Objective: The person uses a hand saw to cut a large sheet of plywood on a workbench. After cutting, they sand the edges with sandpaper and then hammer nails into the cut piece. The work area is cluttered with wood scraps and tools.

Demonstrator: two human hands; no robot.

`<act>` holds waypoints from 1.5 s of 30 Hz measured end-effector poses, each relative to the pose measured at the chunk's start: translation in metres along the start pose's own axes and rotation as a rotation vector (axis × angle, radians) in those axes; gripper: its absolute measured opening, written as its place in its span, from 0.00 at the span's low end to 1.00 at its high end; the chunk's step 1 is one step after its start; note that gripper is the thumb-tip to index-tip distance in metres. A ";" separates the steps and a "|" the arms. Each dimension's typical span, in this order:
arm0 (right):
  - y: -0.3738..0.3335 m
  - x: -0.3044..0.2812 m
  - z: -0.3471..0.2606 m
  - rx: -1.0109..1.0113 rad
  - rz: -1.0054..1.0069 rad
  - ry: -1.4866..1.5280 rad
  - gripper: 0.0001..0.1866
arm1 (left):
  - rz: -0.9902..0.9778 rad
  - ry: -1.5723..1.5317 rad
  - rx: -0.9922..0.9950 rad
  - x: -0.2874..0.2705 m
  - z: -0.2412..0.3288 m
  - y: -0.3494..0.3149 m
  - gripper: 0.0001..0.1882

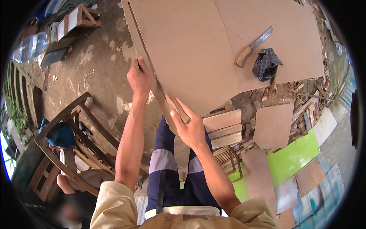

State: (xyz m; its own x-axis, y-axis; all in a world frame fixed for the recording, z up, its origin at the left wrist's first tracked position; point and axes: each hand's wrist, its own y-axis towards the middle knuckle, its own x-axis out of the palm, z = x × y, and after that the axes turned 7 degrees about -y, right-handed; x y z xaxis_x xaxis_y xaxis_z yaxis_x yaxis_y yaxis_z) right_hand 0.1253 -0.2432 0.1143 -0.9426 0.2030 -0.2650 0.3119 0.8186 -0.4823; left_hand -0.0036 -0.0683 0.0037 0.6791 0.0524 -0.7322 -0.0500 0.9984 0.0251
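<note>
A large thin brown board [187, 49] lies in front of me, with a narrow strip [137, 38] along its left edge, parted from it by a dark gap. My left hand [138, 78] is closed on the strip's outer edge, thumb on top. Nearer to me, my right hand [190, 128] grips the strip by its near end, with the thumb apart from the fingers, which lie along the gap. On the right part of the board surface rest a knife [262, 38] with a wooden handle and a crumpled black plastic bag [265, 63].
A wooden chair-like frame [85, 133] stands at the left, beside another person [68, 168]. Wood scraps [309, 105], a small brown panel [272, 124] and a green sheet [286, 152] lie at the right. A clear plastic container [32, 47] sits at the far left.
</note>
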 end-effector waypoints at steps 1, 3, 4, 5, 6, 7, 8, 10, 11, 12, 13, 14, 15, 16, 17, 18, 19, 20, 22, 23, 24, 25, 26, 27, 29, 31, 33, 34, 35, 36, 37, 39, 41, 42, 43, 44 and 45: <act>-0.008 -0.007 -0.005 0.004 -0.007 0.005 0.25 | 0.001 0.001 0.020 0.000 -0.001 0.004 0.22; -0.034 -0.027 -0.015 0.085 -0.052 0.017 0.25 | -0.009 0.002 0.044 0.000 -0.002 0.001 0.23; -0.047 -0.040 -0.021 0.148 -0.083 0.030 0.25 | -0.007 -0.010 0.036 0.000 -0.002 0.001 0.23; -0.059 -0.052 -0.025 0.203 -0.116 0.044 0.26 | 0.003 -0.021 0.034 0.000 0.000 0.003 0.23; -0.074 -0.066 -0.029 0.231 -0.126 0.023 0.25 | 0.004 -0.029 0.017 -0.001 0.001 -0.001 0.23; -0.088 -0.076 -0.029 0.248 -0.132 0.004 0.25 | -0.012 -0.027 -0.015 -0.002 0.002 -0.003 0.23; -0.103 -0.087 -0.031 0.264 -0.136 -0.018 0.25 | -0.022 -0.034 -0.038 -0.001 0.005 -0.001 0.22; -0.121 -0.095 -0.032 0.280 -0.152 -0.042 0.25 | -0.022 -0.037 -0.053 -0.002 0.004 -0.001 0.22; -0.121 -0.092 -0.029 0.297 -0.151 -0.035 0.25 | -0.008 -0.042 -0.043 -0.001 0.004 -0.002 0.22; -0.116 -0.086 -0.029 0.312 -0.148 -0.028 0.25 | 0.007 -0.047 -0.029 0.000 0.004 -0.002 0.22; -0.111 -0.080 -0.028 0.327 -0.145 -0.020 0.24 | 0.014 -0.044 -0.020 0.000 0.003 -0.003 0.21; -0.107 -0.072 -0.024 0.230 -0.089 0.003 0.24 | 0.022 -0.040 -0.011 0.001 0.002 -0.003 0.21; -0.102 -0.064 -0.017 0.130 -0.035 0.026 0.24 | 0.033 -0.034 -0.001 0.001 -0.001 -0.004 0.21; -0.098 -0.057 -0.012 0.046 0.016 0.046 0.23 | 0.030 -0.038 0.007 0.000 -0.001 -0.007 0.21; -0.082 -0.042 -0.006 0.074 -0.010 -0.011 0.23 | 0.027 -0.042 0.015 0.000 -0.002 -0.007 0.20; -0.069 -0.028 0.000 0.129 -0.044 0.021 0.23 | 0.025 -0.056 0.029 0.000 -0.002 -0.005 0.20; -0.047 -0.014 0.010 0.036 -0.009 -0.033 0.24 | 0.036 -0.054 0.061 0.005 0.000 0.004 0.20; -0.028 -0.004 0.017 -0.054 0.017 -0.075 0.24 | 0.049 -0.037 0.093 0.006 -0.002 0.008 0.20; -0.004 0.002 0.016 0.095 -0.059 0.019 0.24 | -0.063 0.018 -0.062 -0.003 0.007 0.004 0.20; -0.007 0.002 0.018 0.124 -0.067 0.046 0.25 | -0.069 -0.017 -0.127 -0.004 0.012 -0.002 0.20; -0.011 0.000 0.020 0.152 -0.077 0.076 0.25 | -0.068 -0.052 -0.194 -0.007 0.016 -0.011 0.21; -0.009 0.002 0.021 0.169 -0.078 0.112 0.26 | -0.067 -0.088 -0.260 -0.010 0.020 -0.021 0.21; -0.009 0.004 0.025 0.162 -0.079 0.094 0.26 | -0.068 -0.050 -0.217 -0.011 0.019 -0.033 0.23; -0.007 0.006 0.023 0.144 -0.072 0.091 0.26 | -0.076 -0.036 -0.242 -0.008 0.018 -0.048 0.22; -0.008 0.009 0.022 0.129 -0.052 0.088 0.26 | -0.102 -0.010 -0.298 -0.005 0.015 -0.083 0.22; -0.014 0.012 0.025 0.113 -0.028 0.080 0.26 | -0.081 -0.075 -0.302 -0.011 0.015 -0.098 0.22; -0.014 0.013 0.031 0.086 -0.010 0.058 0.26 | -0.086 -0.107 -0.278 -0.015 0.015 -0.102 0.22; -0.018 0.014 0.033 0.079 -0.003 0.048 0.27 | -0.100 -0.106 -0.253 -0.017 0.014 -0.098 0.22; -0.020 0.014 0.035 0.071 0.001 0.035 0.27 | -0.115 -0.105 -0.227 -0.018 0.015 -0.097 0.22; -0.022 0.014 0.036 0.067 0.003 0.042 0.27 | -0.112 -0.125 -0.220 -0.018 0.014 -0.097 0.22; -0.023 0.014 0.037 0.060 0.006 0.048 0.27 | -0.109 -0.144 -0.214 -0.017 0.014 -0.097 0.21; -0.025 0.012 0.034 0.063 0.009 0.076 0.28 | -0.088 -0.158 -0.187 -0.014 0.014 -0.098 0.21; -0.027 0.012 0.029 0.070 0.004 0.074 0.28 | -0.048 -0.146 -0.148 -0.011 0.012 -0.097 0.20; -0.027 0.013 0.030 0.063 0.009 0.054 0.28 | -0.035 -0.158 -0.144 -0.010 0.010 -0.097 0.20; -0.028 0.014 0.030 0.056 0.014 0.034 0.28 | -0.020 -0.170 -0.141 -0.009 0.008 -0.098 0.21; -0.028 0.017 0.034 0.036 0.025 0.004 0.28 | -0.004 -0.182 -0.140 -0.008 0.007 -0.098 0.21; -0.029 0.020 0.041 0.014 0.037 0.013 0.27 | -0.012 -0.168 -0.141 -0.006 0.003 -0.099 0.21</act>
State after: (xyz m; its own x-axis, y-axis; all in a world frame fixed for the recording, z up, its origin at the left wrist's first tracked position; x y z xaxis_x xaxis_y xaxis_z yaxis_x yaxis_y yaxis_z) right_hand 0.1026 -0.2849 0.0890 -0.9319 0.2397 -0.2722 0.3479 0.8028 -0.4842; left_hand -0.0002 -0.1674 0.0079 0.7924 0.0552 -0.6075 -0.1353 0.9870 -0.0868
